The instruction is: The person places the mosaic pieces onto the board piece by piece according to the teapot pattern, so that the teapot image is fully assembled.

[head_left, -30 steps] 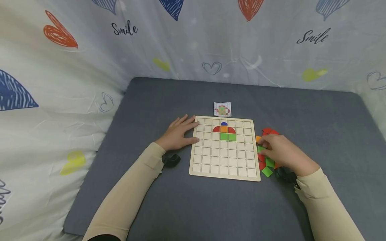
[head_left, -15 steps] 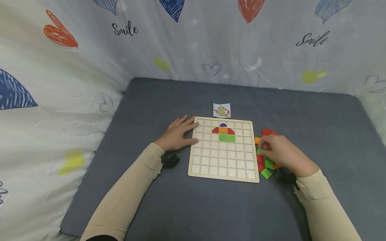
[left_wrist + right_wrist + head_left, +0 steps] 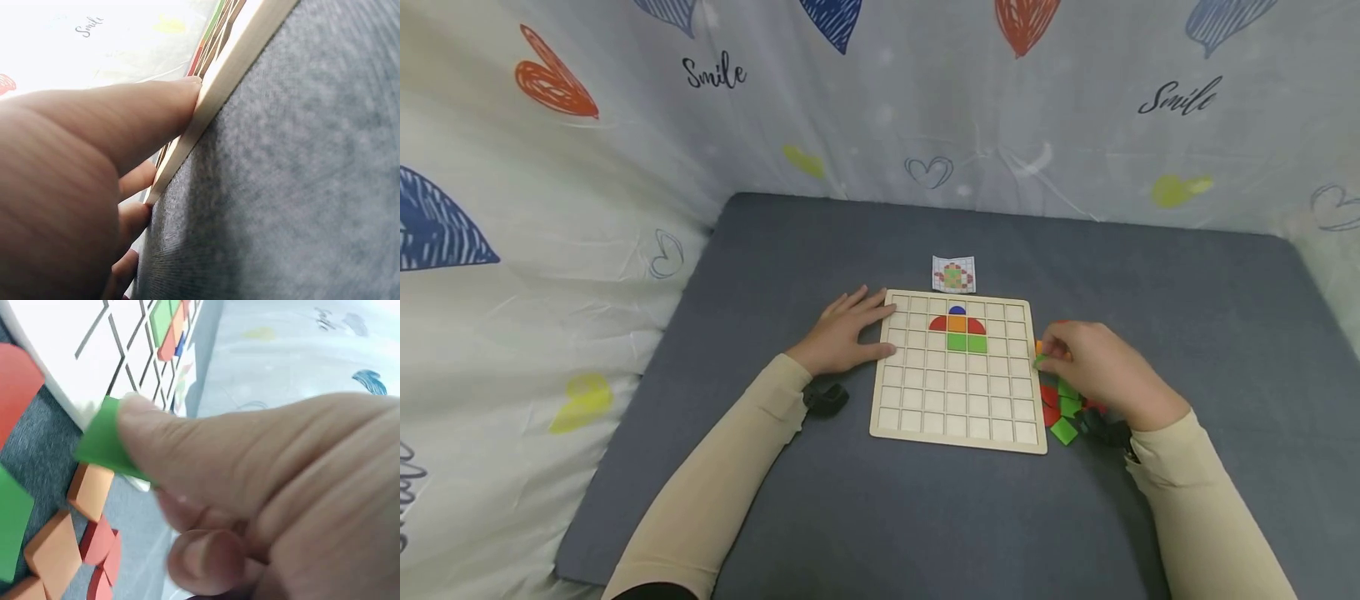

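A pale wooden grid board [image 3: 955,392] lies on the grey table. Set in its upper cells are a blue half-round piece [image 3: 957,310], an orange square [image 3: 957,323], two red curved pieces and two green squares [image 3: 966,342]. My left hand [image 3: 842,333] rests against the board's left edge with spread fingers, thumb and fingertips touching the rim. By the right edge, my right hand [image 3: 1101,367] pinches a green square tile [image 3: 109,440] between thumb and fingers, above the loose pieces. The hand hides part of that pile in the head view.
Loose green tiles [image 3: 1064,430], red pieces [image 3: 1049,406] and orange ones [image 3: 56,553] lie along the board's right side. A small picture card [image 3: 953,274] with a coloured pattern sits just beyond the far edge. A printed curtain [image 3: 880,108] hangs behind the table.
My right hand has lifted a green tile from the pile and moved slightly up and away from me, uncovering more green pieces below. My left hand stays on the board.
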### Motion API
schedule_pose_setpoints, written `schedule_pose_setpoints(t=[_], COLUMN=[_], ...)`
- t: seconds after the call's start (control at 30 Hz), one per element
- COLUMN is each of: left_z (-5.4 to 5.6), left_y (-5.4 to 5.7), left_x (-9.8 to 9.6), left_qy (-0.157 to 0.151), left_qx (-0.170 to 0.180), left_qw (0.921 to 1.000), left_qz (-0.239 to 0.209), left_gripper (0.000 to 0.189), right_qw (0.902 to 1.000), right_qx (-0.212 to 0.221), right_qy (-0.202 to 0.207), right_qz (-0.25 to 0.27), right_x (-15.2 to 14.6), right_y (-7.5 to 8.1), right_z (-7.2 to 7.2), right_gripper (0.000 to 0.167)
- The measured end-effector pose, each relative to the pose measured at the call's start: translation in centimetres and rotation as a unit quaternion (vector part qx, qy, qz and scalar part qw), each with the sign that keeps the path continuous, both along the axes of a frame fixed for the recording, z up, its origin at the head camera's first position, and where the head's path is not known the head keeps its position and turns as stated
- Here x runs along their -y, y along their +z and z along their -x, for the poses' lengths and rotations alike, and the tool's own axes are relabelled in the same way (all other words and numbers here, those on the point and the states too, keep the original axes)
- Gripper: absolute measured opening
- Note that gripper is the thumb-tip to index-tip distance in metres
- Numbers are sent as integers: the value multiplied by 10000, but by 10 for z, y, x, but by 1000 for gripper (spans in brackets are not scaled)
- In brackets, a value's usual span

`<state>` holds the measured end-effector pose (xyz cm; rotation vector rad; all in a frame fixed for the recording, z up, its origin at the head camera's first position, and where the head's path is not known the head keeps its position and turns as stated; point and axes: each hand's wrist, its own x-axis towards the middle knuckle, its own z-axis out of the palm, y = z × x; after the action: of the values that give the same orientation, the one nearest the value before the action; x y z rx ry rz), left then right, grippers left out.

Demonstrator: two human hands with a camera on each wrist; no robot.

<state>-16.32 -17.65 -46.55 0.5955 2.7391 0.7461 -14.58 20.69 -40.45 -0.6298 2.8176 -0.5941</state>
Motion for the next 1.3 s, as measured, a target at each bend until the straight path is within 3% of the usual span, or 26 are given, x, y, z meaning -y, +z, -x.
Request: schedule_pose_setpoints(t=[0.13,0.6,1.07,1.3], left_z=[1,1,-1,-1], left_y=[0,3,4,3], left_x=[0,-2,4,3], left_qy=[-10,-25,21,-5], left_qx=[-12,-9,12,22], left_qw=[10000,10000,10000,10000], left_qz=[-9,-74,7,24], left_gripper=[77,78,78,77], right_qw=[9997,9987,9944,9924], right_qx=[-213,-223,-5,-3], right_qy=[70,329,770,1036], right_qz=[101,331,730,661], right_x=[9,52,104,117], right_y=[1,7,3,0], right_z=[4,19,34,39], right_gripper=[14,12,12,7])
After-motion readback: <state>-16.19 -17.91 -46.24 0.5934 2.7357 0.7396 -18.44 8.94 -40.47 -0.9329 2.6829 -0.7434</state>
